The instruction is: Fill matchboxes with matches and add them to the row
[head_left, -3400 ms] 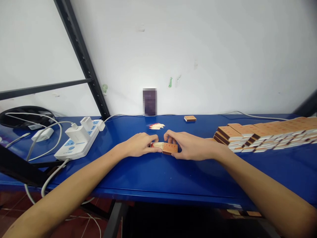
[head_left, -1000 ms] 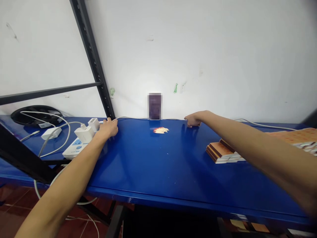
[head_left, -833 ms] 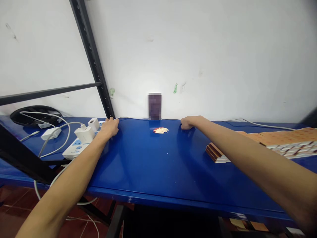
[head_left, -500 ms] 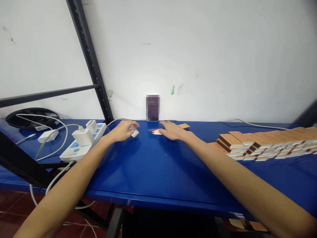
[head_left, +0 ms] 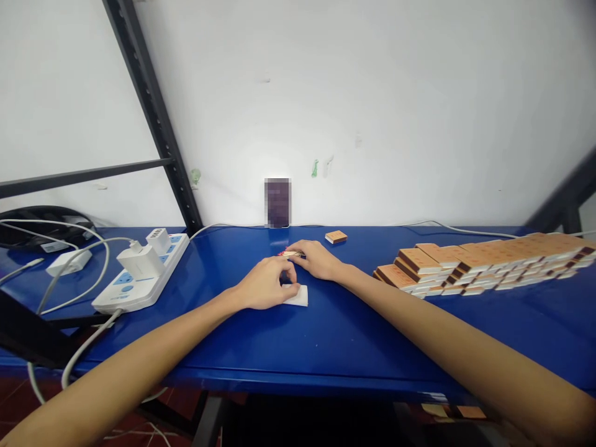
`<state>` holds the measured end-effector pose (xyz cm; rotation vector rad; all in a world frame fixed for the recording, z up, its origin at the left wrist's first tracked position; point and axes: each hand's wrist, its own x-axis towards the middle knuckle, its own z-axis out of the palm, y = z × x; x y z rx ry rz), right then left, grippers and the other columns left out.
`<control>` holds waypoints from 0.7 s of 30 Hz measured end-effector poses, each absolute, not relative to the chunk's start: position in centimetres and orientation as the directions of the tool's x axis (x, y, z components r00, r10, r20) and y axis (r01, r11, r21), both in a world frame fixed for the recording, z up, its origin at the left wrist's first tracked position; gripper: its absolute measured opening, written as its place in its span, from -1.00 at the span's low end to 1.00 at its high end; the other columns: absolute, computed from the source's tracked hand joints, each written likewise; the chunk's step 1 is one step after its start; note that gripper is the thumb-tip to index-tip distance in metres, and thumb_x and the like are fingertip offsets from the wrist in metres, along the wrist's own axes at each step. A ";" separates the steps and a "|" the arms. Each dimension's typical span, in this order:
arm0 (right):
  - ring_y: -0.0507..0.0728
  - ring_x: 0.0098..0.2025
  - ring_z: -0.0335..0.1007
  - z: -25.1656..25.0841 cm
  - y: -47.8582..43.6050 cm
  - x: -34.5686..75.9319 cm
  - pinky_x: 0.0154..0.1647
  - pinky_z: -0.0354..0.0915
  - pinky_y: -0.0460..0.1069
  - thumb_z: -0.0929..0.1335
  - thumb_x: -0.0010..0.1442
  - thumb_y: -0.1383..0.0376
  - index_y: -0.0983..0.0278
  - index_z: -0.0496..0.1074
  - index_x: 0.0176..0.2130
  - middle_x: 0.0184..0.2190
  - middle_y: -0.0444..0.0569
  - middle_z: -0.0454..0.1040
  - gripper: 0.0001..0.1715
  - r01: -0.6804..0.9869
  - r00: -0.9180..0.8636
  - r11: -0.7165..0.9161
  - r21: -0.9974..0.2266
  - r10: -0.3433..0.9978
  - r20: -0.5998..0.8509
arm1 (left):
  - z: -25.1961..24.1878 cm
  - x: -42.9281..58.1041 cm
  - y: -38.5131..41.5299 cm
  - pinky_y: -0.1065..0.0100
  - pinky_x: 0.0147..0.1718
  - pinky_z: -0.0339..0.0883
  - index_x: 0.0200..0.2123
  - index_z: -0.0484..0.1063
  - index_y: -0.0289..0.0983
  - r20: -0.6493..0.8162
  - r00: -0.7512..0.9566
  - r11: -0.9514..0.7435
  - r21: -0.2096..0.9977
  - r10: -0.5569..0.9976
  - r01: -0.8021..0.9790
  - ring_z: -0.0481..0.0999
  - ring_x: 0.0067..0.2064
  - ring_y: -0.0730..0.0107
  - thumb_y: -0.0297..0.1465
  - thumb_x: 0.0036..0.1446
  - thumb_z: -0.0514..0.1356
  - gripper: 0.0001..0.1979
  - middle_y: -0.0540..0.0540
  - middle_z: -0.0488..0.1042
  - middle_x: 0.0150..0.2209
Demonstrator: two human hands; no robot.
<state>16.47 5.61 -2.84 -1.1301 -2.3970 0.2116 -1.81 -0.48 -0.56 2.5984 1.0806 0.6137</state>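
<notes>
My left hand (head_left: pixel 266 284) rests on the blue table (head_left: pixel 326 323) with its fingers closed on a small white matchbox tray (head_left: pixel 298 295). Just behind it my right hand (head_left: pixel 316 259) is curled over a bunch of loose matches (head_left: pixel 289 253), pinching them; red tips stick out to the left. A single orange matchbox sleeve (head_left: pixel 336 236) lies farther back, apart from both hands. A long row of stacked orange matchboxes (head_left: pixel 470 264) runs along the right side of the table.
A white power strip (head_left: pixel 139 279) with plugged chargers and cables lies at the left. A black metal shelf post (head_left: pixel 153 118) slants up the wall. A blurred dark card (head_left: pixel 278 203) leans on the wall. White cables run along the table's back edge.
Both hands came back from the far edge of the table to the middle. My left hand brought the white tray; my right hand closed on the loose matches. The sleeve now lies free.
</notes>
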 end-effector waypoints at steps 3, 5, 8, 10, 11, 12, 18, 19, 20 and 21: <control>0.17 0.02 0.43 -2.6 5.0 16.8 0.04 0.28 0.04 0.27 0.30 0.29 0.28 0.46 0.01 -0.01 0.07 0.52 -0.68 0.665 -0.564 0.661 -0.348 0.750 0.345 | -0.3 -2.5 0.5 0.36 -0.32 0.28 -0.33 0.46 -0.25 0.327 0.591 -0.671 0.460 0.737 0.582 0.42 -0.32 0.37 -0.31 0.15 0.11 -0.83 -0.03 0.48 -0.31; 0.18 0.01 0.43 -2.6 4.7 16.8 0.04 0.29 0.06 0.27 0.29 0.31 0.29 0.45 0.01 -0.02 0.07 0.52 -0.68 0.649 -0.574 0.668 -0.365 0.744 0.342 | -0.6 -3.1 1.5 0.32 -0.25 0.30 -0.27 0.46 -0.25 0.379 0.538 -0.658 0.425 0.753 0.621 0.43 -0.26 0.34 -0.33 0.16 0.09 -0.82 -0.05 0.47 -0.26; 0.20 0.11 0.34 -2.8 4.3 17.1 0.14 0.23 0.13 0.28 0.28 0.33 0.30 0.37 0.10 0.07 0.12 0.44 -0.60 0.624 -0.568 0.690 -0.368 0.723 0.393 | -1.2 -4.2 3.0 0.26 -0.17 0.29 -0.21 0.45 -0.25 0.405 0.490 -0.620 0.305 0.772 0.723 0.42 -0.21 0.29 -0.37 0.13 0.11 -0.82 -0.07 0.45 -0.25; 0.21 0.20 0.23 -3.1 3.9 17.4 0.20 0.16 0.18 0.27 0.27 0.35 0.28 0.31 0.15 0.14 0.13 0.36 -0.55 0.617 -0.554 0.708 -0.345 0.701 0.449 | -1.6 -4.7 3.7 0.27 -0.19 0.29 -0.19 0.44 -0.26 0.387 0.501 -0.616 0.277 0.774 0.737 0.42 -0.25 0.31 -0.38 0.13 0.11 -0.80 -0.07 0.45 -0.26; 0.21 0.20 0.22 -3.1 3.7 17.5 0.20 0.15 0.20 0.27 0.27 0.35 0.26 0.31 0.15 0.14 0.13 0.35 -0.55 0.616 -0.547 0.715 -0.331 0.690 0.474 | -1.7 -4.9 3.9 0.29 -0.22 0.30 -0.18 0.44 -0.26 0.376 0.519 -0.628 0.275 0.768 0.728 0.42 -0.28 0.33 -0.38 0.13 0.11 -0.80 -0.07 0.45 -0.27; 0.21 0.17 0.25 -3.2 3.4 17.6 0.18 0.18 0.20 0.26 0.27 0.35 0.25 0.33 0.12 0.11 0.12 0.37 -0.58 0.617 -0.538 0.720 -0.318 0.681 0.497 | -1.7 -4.9 4.0 0.31 -0.24 0.29 -0.18 0.44 -0.26 0.366 0.543 -0.646 0.276 0.756 0.712 0.42 -0.30 0.35 -0.38 0.14 0.11 -0.81 -0.06 0.45 -0.27; 0.12 -0.29 0.37 -3.3 2.0 17.1 -0.18 0.25 0.03 0.24 0.28 0.35 0.28 0.47 -0.22 -0.32 0.00 0.45 -0.79 0.725 -0.465 0.639 -0.258 0.730 0.500 | -1.5 -4.3 3.3 0.39 -0.35 0.24 -0.21 0.45 -0.24 0.330 0.639 -0.717 0.247 0.695 0.652 0.39 -0.35 0.41 -0.34 0.18 0.13 -0.84 -0.01 0.45 -0.33; 0.10 -0.35 0.35 -3.4 1.9 17.0 -0.21 0.22 0.02 0.24 0.28 0.35 0.28 0.47 -0.24 -0.39 -0.04 0.44 -0.79 0.748 -0.454 0.613 -0.255 0.753 0.477 | -1.5 -4.2 3.3 0.40 -0.36 0.23 -0.21 0.45 -0.24 0.324 0.640 -0.715 0.238 0.696 0.658 0.39 -0.36 0.41 -0.34 0.18 0.13 -0.84 -0.01 0.45 -0.35; 0.08 -0.40 0.32 -3.4 1.9 16.9 -0.25 0.19 0.00 0.25 0.28 0.35 0.28 0.47 -0.23 -0.45 -0.07 0.43 -0.79 0.766 -0.438 0.587 -0.262 0.775 0.456 | -1.5 -4.1 3.3 0.40 -0.37 0.21 -0.22 0.45 -0.24 0.319 0.640 -0.712 0.232 0.699 0.663 0.38 -0.37 0.42 -0.35 0.18 0.14 -0.85 0.00 0.44 -0.36; 0.07 -0.44 0.30 -3.5 1.9 16.9 -0.28 0.16 -0.01 0.25 0.27 0.35 0.28 0.47 -0.22 -0.50 -0.10 0.42 -0.80 0.773 -0.422 0.568 -0.281 0.792 0.441 | -1.5 -4.1 3.3 0.40 -0.38 0.20 -0.23 0.46 -0.24 0.316 0.638 -0.709 0.230 0.702 0.667 0.38 -0.38 0.42 -0.35 0.18 0.14 -0.86 0.00 0.44 -0.36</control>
